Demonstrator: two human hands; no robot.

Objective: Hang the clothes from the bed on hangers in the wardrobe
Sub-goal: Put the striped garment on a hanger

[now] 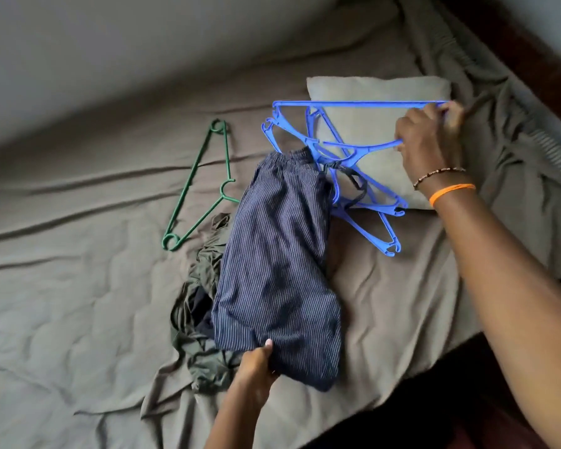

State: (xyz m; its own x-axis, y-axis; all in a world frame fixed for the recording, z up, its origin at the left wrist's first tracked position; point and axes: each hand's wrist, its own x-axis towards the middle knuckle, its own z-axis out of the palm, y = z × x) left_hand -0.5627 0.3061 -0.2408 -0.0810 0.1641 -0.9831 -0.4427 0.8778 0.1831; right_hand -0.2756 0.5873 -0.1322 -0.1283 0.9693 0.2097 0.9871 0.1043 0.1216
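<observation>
On bed [78,303], striped trousers [279,270], blue hangers [353,150]

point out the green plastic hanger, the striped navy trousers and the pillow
green plastic hanger [193,186]: head view, long straight bar
striped navy trousers [279,254]: head view, middle of the fabric
beige pillow [370,124]: head view, bare upper face

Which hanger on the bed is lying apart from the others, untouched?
The green hanger, flat on the sheet left of the striped trousers. The blue hangers are tangled together, gripped by the right hand.
</observation>
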